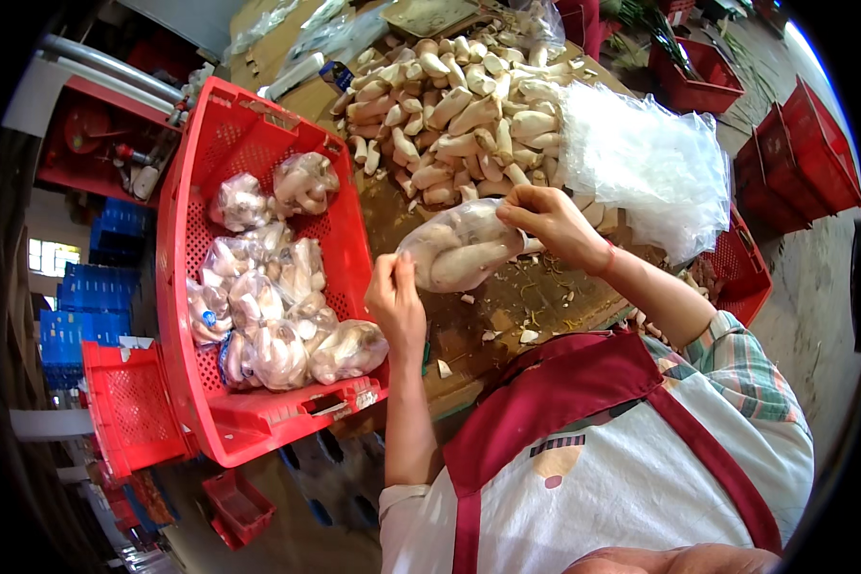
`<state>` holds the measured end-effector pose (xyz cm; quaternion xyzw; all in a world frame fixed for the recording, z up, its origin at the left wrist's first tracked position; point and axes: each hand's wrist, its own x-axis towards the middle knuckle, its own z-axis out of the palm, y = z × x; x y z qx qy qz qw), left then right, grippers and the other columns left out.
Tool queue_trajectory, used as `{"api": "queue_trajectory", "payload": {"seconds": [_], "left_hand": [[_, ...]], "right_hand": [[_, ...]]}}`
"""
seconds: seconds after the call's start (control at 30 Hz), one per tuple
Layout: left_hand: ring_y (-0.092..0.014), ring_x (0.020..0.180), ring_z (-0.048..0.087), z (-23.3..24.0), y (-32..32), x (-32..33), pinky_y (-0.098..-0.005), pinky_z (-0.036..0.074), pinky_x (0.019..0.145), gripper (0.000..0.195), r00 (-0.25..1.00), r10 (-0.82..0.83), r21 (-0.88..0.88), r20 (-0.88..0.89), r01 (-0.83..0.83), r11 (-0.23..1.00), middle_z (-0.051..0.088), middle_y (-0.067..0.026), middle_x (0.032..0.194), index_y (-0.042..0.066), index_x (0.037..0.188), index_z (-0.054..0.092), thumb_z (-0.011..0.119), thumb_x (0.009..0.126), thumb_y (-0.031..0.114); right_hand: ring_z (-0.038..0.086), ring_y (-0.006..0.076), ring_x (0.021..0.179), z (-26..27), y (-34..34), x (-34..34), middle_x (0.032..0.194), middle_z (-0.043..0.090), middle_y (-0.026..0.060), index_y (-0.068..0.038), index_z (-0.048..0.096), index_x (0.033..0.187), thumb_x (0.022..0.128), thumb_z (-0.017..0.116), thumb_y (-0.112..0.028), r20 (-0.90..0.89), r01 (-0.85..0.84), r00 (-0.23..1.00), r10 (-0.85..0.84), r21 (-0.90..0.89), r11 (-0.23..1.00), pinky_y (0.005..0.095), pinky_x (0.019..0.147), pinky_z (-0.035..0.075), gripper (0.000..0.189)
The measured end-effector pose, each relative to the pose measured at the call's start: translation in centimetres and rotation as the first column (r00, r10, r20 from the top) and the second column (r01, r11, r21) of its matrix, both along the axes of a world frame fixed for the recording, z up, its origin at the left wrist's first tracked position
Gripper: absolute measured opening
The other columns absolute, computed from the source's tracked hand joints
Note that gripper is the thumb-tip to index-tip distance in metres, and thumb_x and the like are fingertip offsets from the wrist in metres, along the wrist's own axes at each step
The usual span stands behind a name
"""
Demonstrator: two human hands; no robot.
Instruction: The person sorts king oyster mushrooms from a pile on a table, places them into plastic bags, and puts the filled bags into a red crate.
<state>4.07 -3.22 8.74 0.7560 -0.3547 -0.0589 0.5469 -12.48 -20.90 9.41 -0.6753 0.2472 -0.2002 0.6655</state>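
A clear plastic bag of king oyster mushrooms (466,251) is stretched between my two hands, above the wooden table (466,344). My left hand (398,294) pinches the bag's left end between thumb and fingers. At the opposite end, my right hand (549,222) grips the plastic near its upper right corner. Behind the bag lies a large heap of loose king oyster mushrooms (445,115). To the left, a red plastic crate (359,237) contains several filled mushroom bags (276,351).
A stack of clear plastic bags (646,165) lies right of the heap. Small mushroom trimmings (529,336) dot the tabletop. Another red crate (750,269) stands past the table's right edge, and stacked red crates (796,158) rest on the floor. A small blue box (336,75) sits behind.
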Motion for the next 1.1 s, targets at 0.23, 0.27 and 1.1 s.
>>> {"api": "queue_trajectory", "payload": {"seconds": [0.23,0.27,1.1], "left_hand": [[-0.003,0.06,0.035,2.9,0.1,-0.1,-0.0204,0.027,0.052,0.026,0.977,-0.094,-0.083,-0.191,0.08,0.993,0.047,0.0049,0.063,0.004,0.071,0.054,0.058,0.094,0.016],[-0.003,0.06,0.035,2.3,-0.4,0.5,-0.0205,0.027,0.052,0.027,0.977,-0.093,-0.05,-0.191,0.085,0.995,0.046,0.005,0.063,0.005,0.07,0.053,0.058,0.094,0.016],[-0.016,0.081,0.06,-17.1,5.5,-0.8,-0.0284,0.049,0.073,0.037,0.92,0.092,0.169,-0.382,-0.028,0.985,0.062,-0.0107,0.099,-0.001,0.118,0.052,0.066,0.087,0.012]], "right_hand": [[0.046,0.0041,0.071,1.9,-0.8,-0.8,0.075,0.054,-0.004,-0.002,0.061,0.087,0.092,0.063,-0.027,-0.003,0.041,0.999,-0.041,0.05,0.998,0.0211,0.064,0.039,0.025],[0.045,0.0026,0.07,1.5,-1.4,0.2,0.074,0.053,-0.0049,-0.003,0.061,0.086,0.092,0.063,-0.025,0.057,0.028,0.998,-0.029,0.017,0.999,0.0204,0.062,0.038,0.023],[0.057,0.0048,0.065,2.4,-23.6,-13.6,0.076,0.066,-0.0012,-0.006,0.069,0.099,0.089,0.063,-0.023,0.307,0.721,0.653,-0.693,-0.532,0.444,0.0192,0.064,0.045,0.021]]}}
